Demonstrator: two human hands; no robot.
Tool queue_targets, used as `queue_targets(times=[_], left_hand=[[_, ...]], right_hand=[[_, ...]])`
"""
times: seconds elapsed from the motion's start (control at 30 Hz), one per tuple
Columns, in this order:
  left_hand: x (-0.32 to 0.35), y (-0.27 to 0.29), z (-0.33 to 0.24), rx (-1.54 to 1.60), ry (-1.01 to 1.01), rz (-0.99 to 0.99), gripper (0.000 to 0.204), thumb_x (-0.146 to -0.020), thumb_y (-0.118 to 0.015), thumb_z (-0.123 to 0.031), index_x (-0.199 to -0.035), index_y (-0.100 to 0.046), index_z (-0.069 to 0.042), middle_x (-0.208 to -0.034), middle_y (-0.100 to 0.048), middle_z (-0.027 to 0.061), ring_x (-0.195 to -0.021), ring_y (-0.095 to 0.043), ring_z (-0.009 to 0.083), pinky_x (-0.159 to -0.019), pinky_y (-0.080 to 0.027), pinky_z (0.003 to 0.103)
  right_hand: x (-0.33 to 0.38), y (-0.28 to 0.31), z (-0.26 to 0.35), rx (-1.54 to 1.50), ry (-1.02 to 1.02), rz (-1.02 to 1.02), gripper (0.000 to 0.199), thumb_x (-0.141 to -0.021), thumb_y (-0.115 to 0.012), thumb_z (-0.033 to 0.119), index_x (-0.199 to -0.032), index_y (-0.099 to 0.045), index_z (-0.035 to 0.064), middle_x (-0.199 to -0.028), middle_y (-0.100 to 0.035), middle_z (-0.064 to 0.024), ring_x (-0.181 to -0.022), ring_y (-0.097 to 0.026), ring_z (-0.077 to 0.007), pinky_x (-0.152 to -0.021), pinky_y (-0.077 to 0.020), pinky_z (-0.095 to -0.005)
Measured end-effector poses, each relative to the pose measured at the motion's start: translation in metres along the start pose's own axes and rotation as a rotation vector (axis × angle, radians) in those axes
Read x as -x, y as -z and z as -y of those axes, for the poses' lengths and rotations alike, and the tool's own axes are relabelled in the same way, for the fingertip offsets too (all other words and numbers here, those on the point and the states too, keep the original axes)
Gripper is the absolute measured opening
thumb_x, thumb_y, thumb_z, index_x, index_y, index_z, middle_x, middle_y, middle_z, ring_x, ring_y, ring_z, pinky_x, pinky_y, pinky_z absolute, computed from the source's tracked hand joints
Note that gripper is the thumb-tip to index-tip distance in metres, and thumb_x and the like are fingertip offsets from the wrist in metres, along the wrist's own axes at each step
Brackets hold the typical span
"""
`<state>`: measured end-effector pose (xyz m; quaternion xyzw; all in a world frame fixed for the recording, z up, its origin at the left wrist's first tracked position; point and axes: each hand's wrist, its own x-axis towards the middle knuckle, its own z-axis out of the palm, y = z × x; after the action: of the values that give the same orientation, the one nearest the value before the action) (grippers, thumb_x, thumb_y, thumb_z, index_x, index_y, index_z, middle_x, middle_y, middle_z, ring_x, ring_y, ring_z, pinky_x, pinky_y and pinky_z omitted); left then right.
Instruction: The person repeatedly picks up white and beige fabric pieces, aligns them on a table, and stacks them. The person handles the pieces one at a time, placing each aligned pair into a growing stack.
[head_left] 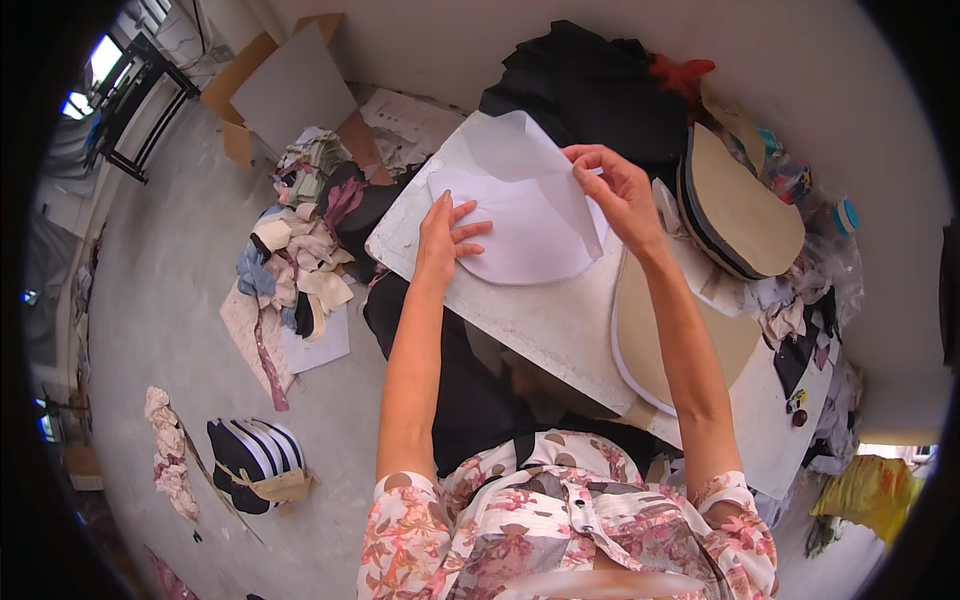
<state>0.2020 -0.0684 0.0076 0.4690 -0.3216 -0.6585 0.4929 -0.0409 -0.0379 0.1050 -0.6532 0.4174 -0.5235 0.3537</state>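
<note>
A white, round-edged sheet (530, 245) lies on the pale tabletop (545, 325) in front of me. Its far part looks thinner and greyish, with a raised fold along the right side. On its left part rests my left hand (447, 237), fingers spread and palm down. My right hand (622, 195) pinches the sheet's upper right edge between thumb and fingers, holding it slightly up. Under my right forearm is a beige rounded panel (642, 325) with a white rim, lying on the table.
A stack of beige and black rounded panels (745, 205) stands at the right. Black material (590, 90) is heaped at the far side. Fabric scraps (300, 260) and a cardboard box (240, 95) lie left. Bundled black-and-white pieces (255, 460) sit on the floor.
</note>
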Motion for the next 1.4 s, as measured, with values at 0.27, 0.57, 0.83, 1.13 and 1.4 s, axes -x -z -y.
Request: queue_targets(times=[0.27, 0.57, 0.83, 1.13, 1.4], left_hand=[[0.04, 0.003, -0.007, -0.021, 0.071, 0.181, 0.081, -0.093, -0.032, -0.066, -0.125, -0.049, 0.006, -0.115, -0.062, 0.0181, -0.093, -0.066, 0.0244, -0.062, -0.055, 0.031], [0.112, 0.029, 0.004, 0.295, 0.022, 0.369, 0.097, -0.085, -0.033, -0.076, -0.131, -0.046, 0.008, -0.133, -0.047, 0.0274, -0.123, -0.049, 0.0337, -0.104, -0.038, 0.046], [0.13, 0.005, -0.011, -0.456, -0.416, -0.008, 0.017, -0.082, -0.072, -0.007, -0.096, -0.067, 0.002, -0.085, -0.068, 0.0042, -0.078, -0.062, 0.0106, -0.069, -0.048, 0.024], [0.192, -0.007, -0.058, -0.592, -0.743, 0.052, 0.018, -0.072, -0.074, 0.007, -0.089, -0.069, 0.003, -0.081, -0.069, 0.0094, -0.07, -0.064, 0.0142, -0.065, -0.051, 0.027], [0.186, -0.024, -0.04, -0.149, -0.439, 0.155, 0.01, -0.087, -0.066, -0.007, -0.09, -0.063, 0.003, -0.075, -0.065, 0.0071, -0.059, -0.061, 0.0123, -0.056, -0.05, 0.026]], right_hand=[[0.033, 0.004, 0.065, 0.327, 0.466, 0.196, 0.01, -0.076, -0.063, 0.002, -0.085, -0.058, 0.0047, -0.11, -0.065, -0.0096, -0.092, -0.062, -0.0237, -0.077, -0.0497, -0.0326], [0.111, -0.063, 0.007, 0.719, 0.59, 0.648, 0.016, -0.077, -0.058, 0.014, -0.087, -0.056, 0.0009, -0.123, -0.056, -0.0153, -0.117, -0.052, -0.0265, -0.076, -0.0461, -0.0357], [0.097, -0.059, 0.039, 0.482, 0.541, 0.416, 0.05, -0.07, -0.075, 0.025, -0.112, -0.056, 0.0075, -0.127, -0.053, -0.0122, -0.119, -0.05, -0.0285, -0.089, -0.0436, -0.0399], [0.092, 0.018, 0.006, 0.479, 0.141, 0.525, 0.031, -0.074, -0.074, 0.016, -0.102, -0.063, 0.0099, -0.086, -0.064, -0.0056, -0.089, -0.061, -0.0278, -0.105, -0.0337, -0.0491], [0.226, 0.109, 0.053, -0.083, -0.276, 0.01, 0.017, -0.074, -0.074, 0.007, -0.086, -0.063, 0.0033, -0.082, -0.066, -0.0052, -0.077, -0.063, -0.0178, -0.08, -0.0489, -0.0323]])
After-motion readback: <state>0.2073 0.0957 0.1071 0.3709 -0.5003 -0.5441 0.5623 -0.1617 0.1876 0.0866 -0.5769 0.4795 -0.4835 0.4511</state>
